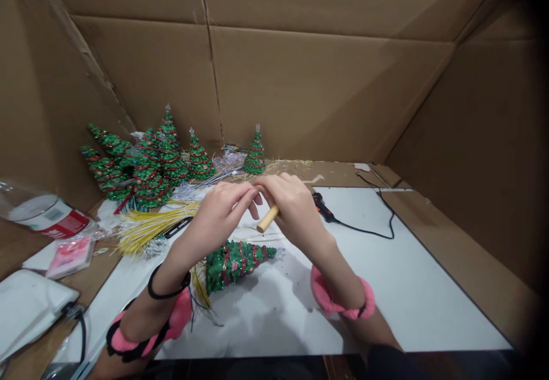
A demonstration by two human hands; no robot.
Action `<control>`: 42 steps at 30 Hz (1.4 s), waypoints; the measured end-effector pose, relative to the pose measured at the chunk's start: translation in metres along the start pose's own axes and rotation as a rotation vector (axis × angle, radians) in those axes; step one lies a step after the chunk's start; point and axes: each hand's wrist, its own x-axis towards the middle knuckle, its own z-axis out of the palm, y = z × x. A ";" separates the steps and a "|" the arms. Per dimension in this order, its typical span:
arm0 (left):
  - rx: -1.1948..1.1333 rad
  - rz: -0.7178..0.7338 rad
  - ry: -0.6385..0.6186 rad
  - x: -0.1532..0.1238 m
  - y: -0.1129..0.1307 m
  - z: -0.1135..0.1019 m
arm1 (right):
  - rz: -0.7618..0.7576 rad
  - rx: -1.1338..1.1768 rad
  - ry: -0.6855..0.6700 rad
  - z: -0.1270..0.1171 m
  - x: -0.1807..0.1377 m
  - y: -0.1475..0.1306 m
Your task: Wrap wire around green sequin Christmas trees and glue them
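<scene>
My right hand (289, 206) is closed round a short wooden stick (267, 219), whose pale end pokes out toward the left. My left hand (225, 208) meets it at the fingertips, fingers pinched against the right hand's fingers; what they pinch is too small to see. Both hands hover over a white mat (386, 288). Below them a small green beaded Christmas tree (234, 261) with red garlands lies on its side on the mat, tip pointing right. Pink bands sit on both wrists.
Several finished beaded trees (146, 163) stand at the back left, one more (255, 154) at the back centre. A bundle of yellow wires (150, 227) lies left of the hands. A black glue gun (322, 207) with its cable lies right. Cardboard walls enclose the table.
</scene>
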 end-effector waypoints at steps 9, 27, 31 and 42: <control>-0.191 -0.138 0.160 -0.001 0.003 -0.001 | 0.159 0.238 0.101 0.002 0.001 -0.004; -0.211 -0.002 0.333 -0.009 0.000 -0.009 | -0.003 0.145 0.234 0.006 -0.001 -0.016; -0.321 -0.037 0.165 -0.016 -0.001 -0.012 | -0.041 0.197 0.123 -0.007 0.000 -0.011; 0.096 -0.421 -0.593 -0.132 -0.004 0.002 | 0.058 0.286 0.174 -0.049 -0.014 0.016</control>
